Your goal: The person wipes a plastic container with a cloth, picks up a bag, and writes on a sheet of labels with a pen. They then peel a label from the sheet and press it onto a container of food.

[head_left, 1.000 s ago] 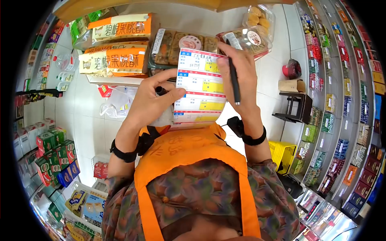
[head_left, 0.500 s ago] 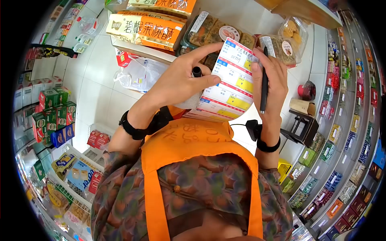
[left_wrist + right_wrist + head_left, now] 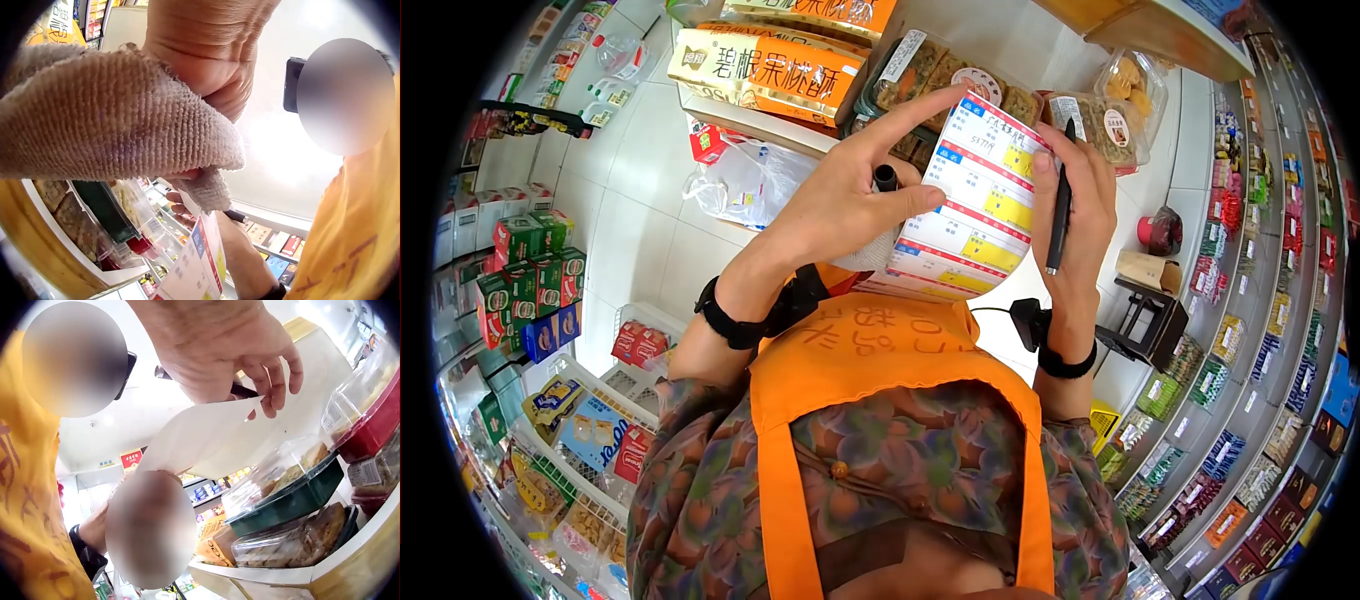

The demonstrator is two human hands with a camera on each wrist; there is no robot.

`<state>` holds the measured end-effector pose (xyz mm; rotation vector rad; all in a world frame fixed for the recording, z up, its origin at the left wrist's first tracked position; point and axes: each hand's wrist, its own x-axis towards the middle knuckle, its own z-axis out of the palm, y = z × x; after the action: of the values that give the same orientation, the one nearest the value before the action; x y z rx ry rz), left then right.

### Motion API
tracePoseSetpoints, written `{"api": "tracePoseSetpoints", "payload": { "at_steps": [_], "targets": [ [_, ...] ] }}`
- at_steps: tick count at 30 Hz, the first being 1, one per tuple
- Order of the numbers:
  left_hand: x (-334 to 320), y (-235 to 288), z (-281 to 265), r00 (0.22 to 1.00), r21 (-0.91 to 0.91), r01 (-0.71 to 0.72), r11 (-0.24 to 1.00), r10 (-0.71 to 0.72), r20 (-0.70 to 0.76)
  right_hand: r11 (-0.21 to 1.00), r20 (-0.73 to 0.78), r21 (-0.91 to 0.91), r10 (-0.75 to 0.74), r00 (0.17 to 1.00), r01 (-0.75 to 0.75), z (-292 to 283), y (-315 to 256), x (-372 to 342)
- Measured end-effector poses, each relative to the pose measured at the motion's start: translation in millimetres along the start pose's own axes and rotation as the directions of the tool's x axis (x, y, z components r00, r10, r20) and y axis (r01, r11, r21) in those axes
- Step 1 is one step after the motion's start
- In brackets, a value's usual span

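My left hand [image 3: 835,205] holds a sheet of price labels [image 3: 970,215] along its left side, thumb on the front. Its index finger stretches to the sheet's top corner. A black pen cap [image 3: 885,178] pokes up within the same hand, and a ribbed grey-beige cloth [image 3: 119,119] hangs under it in the left wrist view. My right hand [image 3: 1088,205] is at the sheet's right edge and holds a black marker pen [image 3: 1058,225] along the fingers, pointing down toward the wrist. Handwriting fills the top label; the lower labels show printed fields and yellow boxes.
Beyond the sheet stand clear boxes of pastries [image 3: 945,75], more boxes [image 3: 1100,125] to the right and orange snack packs [image 3: 770,70] to the left. A white plastic bag [image 3: 745,185] lies beside them. Stocked shelves [image 3: 1250,330] line the right, baskets [image 3: 590,420] the lower left.
The head view has swung, so hands and sheet appear farther right and the sheet more slanted. My left index finger has straightened along the sheet's top. Both hands keep their hold.
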<state>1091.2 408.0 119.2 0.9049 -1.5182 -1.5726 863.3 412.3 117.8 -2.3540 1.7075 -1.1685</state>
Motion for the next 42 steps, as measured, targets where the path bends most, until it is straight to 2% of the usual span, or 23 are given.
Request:
{"api": "tracePoseSetpoints", "payload": {
  "at_steps": [3,8,11,14,17,20,24,27,30,33,37,39,42],
  "targets": [
    [2,-4,-2,0.999,0.022,-0.039,0.999,0.039,-0.007,0.999,-0.01,-0.009,-0.038,0.999,0.038,-1,-1,1],
    [2,-1,-4,1.0,-0.015,-0.005,1.0,0.005,0.016,0.997,-0.025,0.018,-0.075,0.997,0.076,-1,-1,0],
    [3,-1,-5,1.0,-0.01,0.006,1.0,-0.006,0.029,0.988,-0.055,-0.054,-0.148,0.987,0.145,-4,-6,11],
    [2,0,-5,0.999,0.009,0.006,1.0,-0.006,0.045,0.991,0.085,0.033,-0.13,0.988,0.127,-10,-10,21],
    [1,4,-7,0.996,0.029,-0.004,1.0,0.001,0.092,0.983,0.215,0.183,-0.067,0.974,0.027,-13,-14,33],
    [-1,8,-9,0.991,0.057,-0.013,0.998,0.005,0.133,0.95,0.297,0.312,-0.082,0.951,-0.015,-12,-10,40],
    [-1,15,-15,0.986,0.096,0.042,0.994,-0.057,0.157,0.921,0.394,0.365,-0.018,0.919,-0.138,-14,-12,43],
    [-1,9,-15,0.993,0.1,-0.034,0.994,0.023,0.113,0.824,0.465,0.46,0.095,0.88,-0.332,-15,-16,43],
    [1,2,-23,0.974,0.162,-0.026,0.986,-0.011,0.225,0.804,0.494,0.496,0.051,0.868,-0.329,-15,-18,46],
    [1,4,-25,0.954,0.164,0.111,0.98,-0.152,0.26,0.796,0.511,0.494,0.06,0.858,-0.35,-11,-22,45],
    [1,2,-27,0.958,0.197,0.136,0.971,-0.18,0.224,0.806,0.582,0.467,0.029,0.813,-0.363,-10,-30,45],
    [3,2,-27,0.957,0.207,0.141,0.968,-0.187,0.222,0.807,0.578,0.473,0.018,0.816,-0.353,-5,-31,43],
    [4,0,-26,0.971,0.109,0.123,0.986,-0.143,0.193,0.797,0.596,0.468,0.035,0.802,-0.383,1,-34,40]
  ]
}}
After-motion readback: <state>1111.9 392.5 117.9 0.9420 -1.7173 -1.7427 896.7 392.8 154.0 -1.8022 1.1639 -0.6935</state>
